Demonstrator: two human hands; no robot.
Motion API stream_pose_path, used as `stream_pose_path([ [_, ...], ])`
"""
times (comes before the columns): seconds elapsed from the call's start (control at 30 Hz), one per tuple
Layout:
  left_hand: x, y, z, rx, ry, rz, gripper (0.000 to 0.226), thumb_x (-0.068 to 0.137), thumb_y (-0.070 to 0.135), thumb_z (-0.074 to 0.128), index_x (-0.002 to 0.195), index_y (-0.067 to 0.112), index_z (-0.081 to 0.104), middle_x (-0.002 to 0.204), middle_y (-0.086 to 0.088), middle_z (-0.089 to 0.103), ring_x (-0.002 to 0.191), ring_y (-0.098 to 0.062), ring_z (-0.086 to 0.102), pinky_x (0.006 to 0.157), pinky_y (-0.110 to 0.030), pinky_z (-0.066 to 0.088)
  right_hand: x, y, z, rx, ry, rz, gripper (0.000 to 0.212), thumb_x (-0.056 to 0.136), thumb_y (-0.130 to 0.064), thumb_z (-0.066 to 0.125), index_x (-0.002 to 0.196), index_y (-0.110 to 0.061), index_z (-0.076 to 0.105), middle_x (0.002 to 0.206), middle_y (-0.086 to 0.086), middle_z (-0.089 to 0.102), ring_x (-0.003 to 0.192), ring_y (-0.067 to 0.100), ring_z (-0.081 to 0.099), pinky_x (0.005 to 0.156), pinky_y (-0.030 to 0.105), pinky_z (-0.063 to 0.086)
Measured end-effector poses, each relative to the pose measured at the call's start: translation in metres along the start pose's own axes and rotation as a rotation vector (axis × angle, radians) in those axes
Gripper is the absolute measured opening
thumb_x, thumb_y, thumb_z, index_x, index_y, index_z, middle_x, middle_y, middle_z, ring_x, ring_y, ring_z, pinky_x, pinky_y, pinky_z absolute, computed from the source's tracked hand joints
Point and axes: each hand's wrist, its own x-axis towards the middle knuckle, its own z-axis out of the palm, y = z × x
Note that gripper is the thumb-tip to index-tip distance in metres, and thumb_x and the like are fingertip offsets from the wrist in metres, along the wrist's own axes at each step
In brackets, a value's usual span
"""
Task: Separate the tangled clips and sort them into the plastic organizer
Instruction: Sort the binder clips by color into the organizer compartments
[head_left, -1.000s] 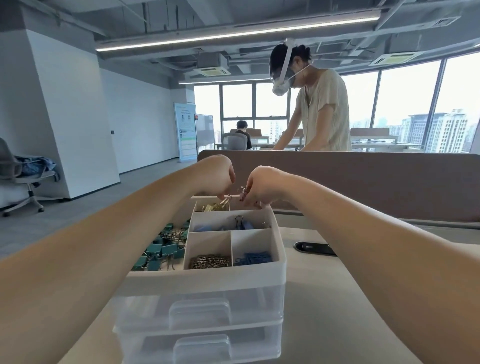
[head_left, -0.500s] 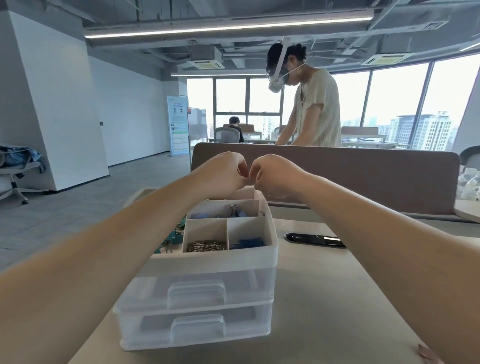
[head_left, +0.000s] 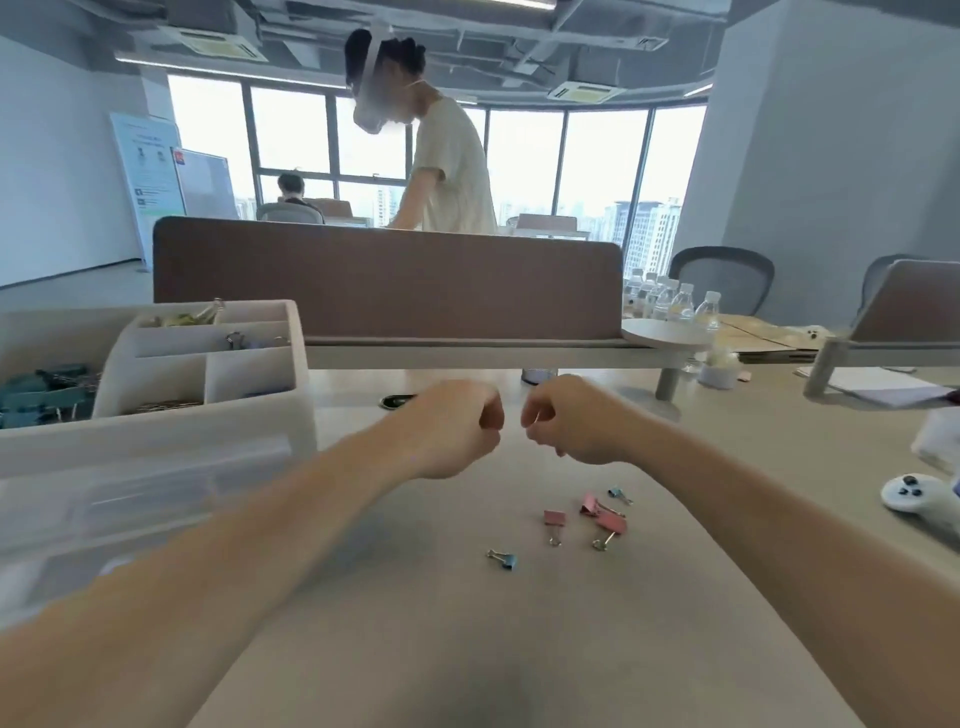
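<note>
Our left hand (head_left: 457, 428) and right hand (head_left: 566, 421) hover almost knuckle to knuckle over the table (head_left: 467, 634), fingers curled. We cannot tell whether they hold anything. Loose clips (head_left: 554, 519) lie just below the right hand; organizer (head_left: 156, 436) at left.

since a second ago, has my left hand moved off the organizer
Yes. The left hand was over the far compartments of the organizer; now it hovers to the right of it, over the table, beyond the loose clips.
</note>
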Motion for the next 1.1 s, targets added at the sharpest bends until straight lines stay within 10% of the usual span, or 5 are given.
stream_pose_path([
  [0.43,0.062,0.030,0.144,0.196,-0.291,-0.042,0.038,0.094,0.030,0.056,0.130,0.018,0.054,0.133,-0.008,0.048,0.115,-0.028,0.054,0.092,-0.032,0.045,-0.021,0.130,0.066,-0.117,-0.189,0.299,0.034,0.091,-0.035,0.065,0.114,-0.010,0.064,0.113,0.009,0.062,0.102,0.029,0.062,0.086,0.036,0.053],
  [0.6,0.068,0.028,0.165,0.243,-0.274,-0.075,0.027,0.095,0.035,0.054,0.110,0.013,0.055,0.121,-0.014,0.053,0.109,-0.031,0.056,0.076,-0.032,0.041,-0.014,0.134,0.086,-0.120,-0.093,0.348,0.044,0.090,-0.051,0.059,0.071,-0.014,0.047,0.081,0.007,0.052,0.080,0.028,0.056,0.065,0.031,0.043],
  [0.83,0.080,0.024,0.173,0.215,-0.257,-0.070,0.016,0.089,0.017,0.052,0.076,0.012,0.045,0.091,-0.016,0.056,0.089,-0.035,0.058,0.063,-0.031,0.035,-0.017,0.130,0.091,-0.097,-0.035,0.325,0.026,0.088,-0.026,0.060,0.069,-0.015,0.045,0.080,0.006,0.049,0.081,0.030,0.052,0.064,0.028,0.040],
  [1.1,0.105,0.031,0.169,0.029,-0.262,-0.044,0.031,0.095,0.015,0.043,0.124,0.018,0.055,0.129,-0.009,0.055,0.115,-0.024,0.052,0.086,-0.027,0.039,-0.015,0.148,0.075,0.160,-0.170,0.390,0.019,0.080,-0.024,0.061,0.074,-0.006,0.066,0.072,0.011,0.070,0.066,0.027,0.064,0.062,0.030,0.050],
])
